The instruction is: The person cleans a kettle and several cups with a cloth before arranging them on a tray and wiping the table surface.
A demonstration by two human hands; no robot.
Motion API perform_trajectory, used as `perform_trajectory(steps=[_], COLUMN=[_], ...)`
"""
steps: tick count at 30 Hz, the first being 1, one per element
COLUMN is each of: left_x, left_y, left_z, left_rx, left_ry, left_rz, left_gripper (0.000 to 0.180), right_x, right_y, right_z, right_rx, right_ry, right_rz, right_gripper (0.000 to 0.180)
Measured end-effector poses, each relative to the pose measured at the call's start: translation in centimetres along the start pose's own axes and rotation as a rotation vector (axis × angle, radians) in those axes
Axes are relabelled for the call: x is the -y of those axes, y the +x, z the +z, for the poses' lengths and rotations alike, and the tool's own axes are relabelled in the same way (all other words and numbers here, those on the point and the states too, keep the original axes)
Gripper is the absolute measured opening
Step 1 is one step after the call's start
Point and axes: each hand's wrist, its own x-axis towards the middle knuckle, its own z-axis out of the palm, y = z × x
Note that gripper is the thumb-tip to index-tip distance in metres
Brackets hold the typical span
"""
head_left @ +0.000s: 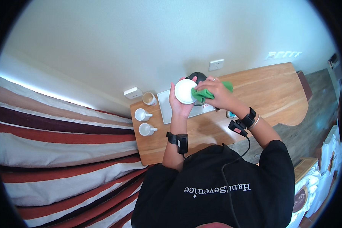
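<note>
My left hand is closed round a white round dish-like thing, its pale face turned up; whether it is a lid or the bottom of a cup I cannot tell. Bunched in my right hand is a green cloth, pressed against the right edge of the white thing. One end of the cloth sticks out past the knuckles. Behind both hands stands a black rounded object, partly hidden, perhaps a kettle. Below them lies a white tray, partly covered by my left hand.
Two white mugs and a paper cup stand at the table's left end. The wooden table runs along the wall, with a socket above it. A white box sits at the corner. Striped curtains hang left; bedding lies right.
</note>
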Motion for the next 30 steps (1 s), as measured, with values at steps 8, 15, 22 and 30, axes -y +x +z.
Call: perform_trajectory(steps=[8,15,22,30], left_x=[0.6,1.7,2.1,1.9], left_y=[0.9,1.7,2.0,1.9], left_z=[-2.5,-2.4,-1.8,-5.4], left_rx=[0.153,0.072,-0.141,-0.211], left_ry=[-0.413,-0.457,-0.255,0.09], left_rz=[0.038,0.159,0.36,0.292], left_gripper=[0.042,0.039,0.041,0.054], right_x=[0.6,-1.0,0.1,0.8], right_y=[2.2,1.3,-0.5,0.4], right_z=[0.0,2.6,3.1,3.9], right_rx=[-0.271,-0.403,-0.245,-0.047], right_ry=[0.79,0.55,0.326,0.09], right_rz=[0.577,0.31,0.158,-0.035], right_gripper=[0.027,0.037,0.03,0.031])
